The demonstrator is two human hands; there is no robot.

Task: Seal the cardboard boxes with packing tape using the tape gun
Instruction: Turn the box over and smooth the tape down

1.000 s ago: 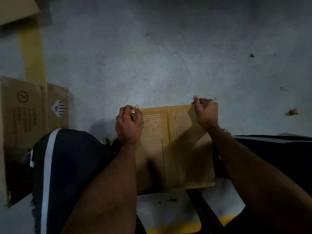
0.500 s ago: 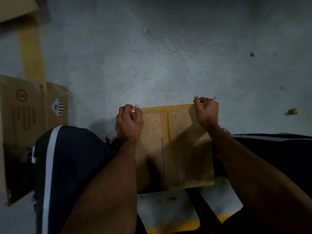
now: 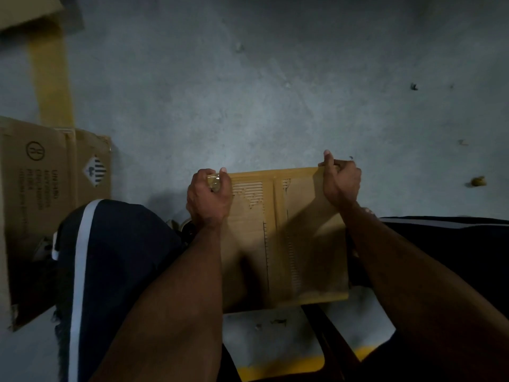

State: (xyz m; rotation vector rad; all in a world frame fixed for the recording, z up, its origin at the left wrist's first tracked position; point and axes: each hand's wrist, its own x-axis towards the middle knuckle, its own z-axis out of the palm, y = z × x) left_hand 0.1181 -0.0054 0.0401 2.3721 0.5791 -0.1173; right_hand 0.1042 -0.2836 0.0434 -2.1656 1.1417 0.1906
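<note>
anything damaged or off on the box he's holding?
Yes. The cardboard box between the knees has its outer paper torn away near the top edge, left of the centre seam, baring the corrugated ribs. The left hand grips a shiny scrap of tape; the right hand pinches the top right corner. No tape gun visible.

A grey concrete floor [image 3: 275,92] carries a yellow painted stripe [image 3: 51,78] at the left and small scattered bits of debris [image 3: 478,181] at the right.
</note>
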